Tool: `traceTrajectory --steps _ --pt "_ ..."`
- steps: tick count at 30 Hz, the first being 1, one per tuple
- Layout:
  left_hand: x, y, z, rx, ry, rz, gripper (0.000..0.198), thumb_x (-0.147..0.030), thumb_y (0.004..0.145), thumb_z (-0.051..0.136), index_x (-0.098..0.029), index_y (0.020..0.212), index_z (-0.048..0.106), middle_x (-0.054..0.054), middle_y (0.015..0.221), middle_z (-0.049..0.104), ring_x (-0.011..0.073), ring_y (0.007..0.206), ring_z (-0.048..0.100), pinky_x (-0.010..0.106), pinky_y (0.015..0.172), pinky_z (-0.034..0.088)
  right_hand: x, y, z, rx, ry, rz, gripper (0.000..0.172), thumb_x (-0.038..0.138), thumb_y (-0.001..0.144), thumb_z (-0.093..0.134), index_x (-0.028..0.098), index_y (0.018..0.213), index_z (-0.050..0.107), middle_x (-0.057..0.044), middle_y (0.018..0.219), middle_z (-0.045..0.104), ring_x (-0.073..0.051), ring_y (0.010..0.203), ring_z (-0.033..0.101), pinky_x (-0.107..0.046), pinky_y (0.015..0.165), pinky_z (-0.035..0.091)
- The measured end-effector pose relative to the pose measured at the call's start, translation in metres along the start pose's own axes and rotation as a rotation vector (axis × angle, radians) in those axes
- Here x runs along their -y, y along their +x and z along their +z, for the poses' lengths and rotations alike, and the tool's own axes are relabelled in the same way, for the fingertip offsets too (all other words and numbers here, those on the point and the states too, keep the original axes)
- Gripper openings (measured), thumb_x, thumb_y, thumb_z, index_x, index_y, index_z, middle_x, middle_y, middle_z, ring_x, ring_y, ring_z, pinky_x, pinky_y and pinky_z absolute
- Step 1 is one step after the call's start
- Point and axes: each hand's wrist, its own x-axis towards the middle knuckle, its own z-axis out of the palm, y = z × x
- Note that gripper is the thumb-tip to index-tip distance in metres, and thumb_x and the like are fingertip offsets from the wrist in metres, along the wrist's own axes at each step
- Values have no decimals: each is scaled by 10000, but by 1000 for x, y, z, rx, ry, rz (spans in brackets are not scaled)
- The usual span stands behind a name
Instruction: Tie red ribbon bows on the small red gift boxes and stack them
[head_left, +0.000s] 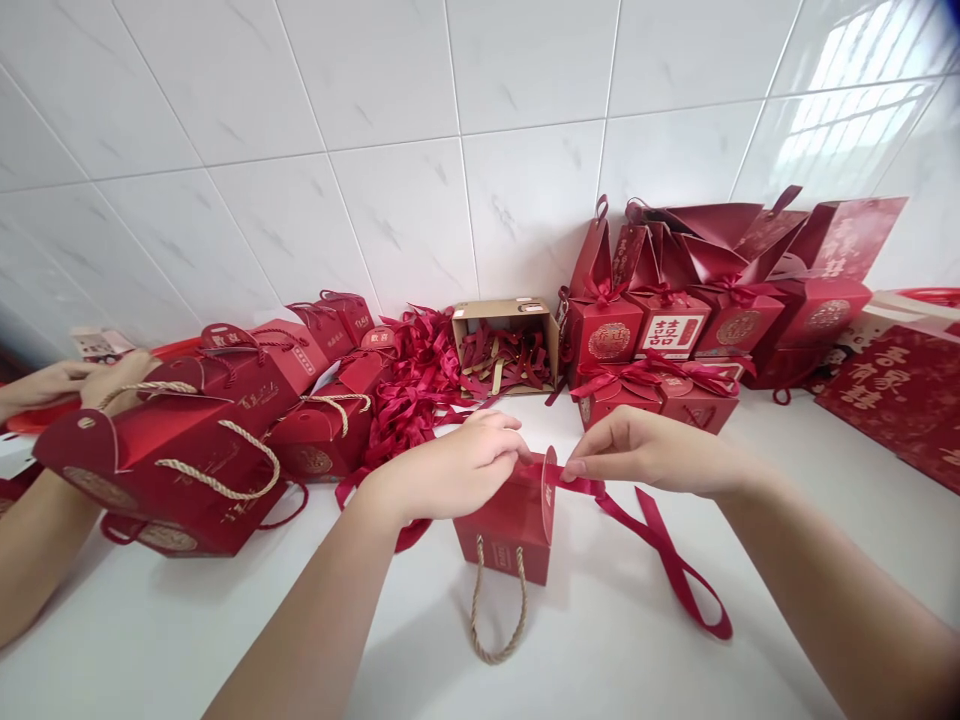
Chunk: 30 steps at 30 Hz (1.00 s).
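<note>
In front of me on the white table stands a small red gift box (pixel 501 545) with a beige rope handle (pixel 499 655) hanging down its near side. My left hand (pixel 469 465) is closed over the box's top edge, its fingertips partly hidden behind the panel. At the box's right end, my right hand (pixel 652 450) pinches a dark red ribbon (pixel 581 487) between thumb and fingers, close against the rounded end flap. The ribbon's loose tail (pixel 686 580) trails over the table to the right, folded into a loop.
A pile of red ribbons (pixel 416 375) lies behind, beside an open cardboard box (pixel 506 308) holding ribbon pieces. Finished-looking red boxes (pixel 671 325) are stacked back right; more red boxes (pixel 195 440) crowd the left, where another person's hands (pixel 90 385) work. A tiled wall (pixel 397 220) closes the back.
</note>
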Motion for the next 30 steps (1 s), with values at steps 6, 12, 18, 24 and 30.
traceTrajectory --steps 6,12,18,24,30 --pt "-5 -2 -1 -109 10 44 257 -365 906 376 -235 840 588 18 1412 418 252 1374 257 418 1050 357 6 -2 7 -35 -45 5 385 528 835 526 181 748 669 22 593 402 -99 543 303 -260 502 256" --pt "-13 -9 -2 -345 26 129 200 -299 912 371 -221 812 526 27 1353 449 234 1314 349 388 1032 389 6 -2 14 -271 -110 -5 301 484 827 562 194 809 638 -33 809 623 -164 718 564 -291 645 444" --pt "-32 -23 1 -549 16 276 192 -277 943 337 -220 873 506 43 1351 422 208 1342 313 316 1033 385 14 5 29 -278 91 -330 244 382 883 542 221 1055 607 -55 1132 617 -199 1037 570 -354 918 443" --pt "-34 -36 -3 -628 116 98 261 -402 935 368 -253 1084 522 40 1378 400 264 1329 318 374 1042 365 29 -12 27 -428 323 -379 191 392 859 596 206 830 631 -38 833 659 -184 814 623 -335 783 499" --pt "5 -39 -12 -136 142 -254 517 -568 808 504 -313 1257 487 62 1179 594 245 881 628 318 688 481 40 -57 8 -870 297 -511 180 464 838 582 290 807 614 -42 824 653 -220 841 631 -386 814 489"
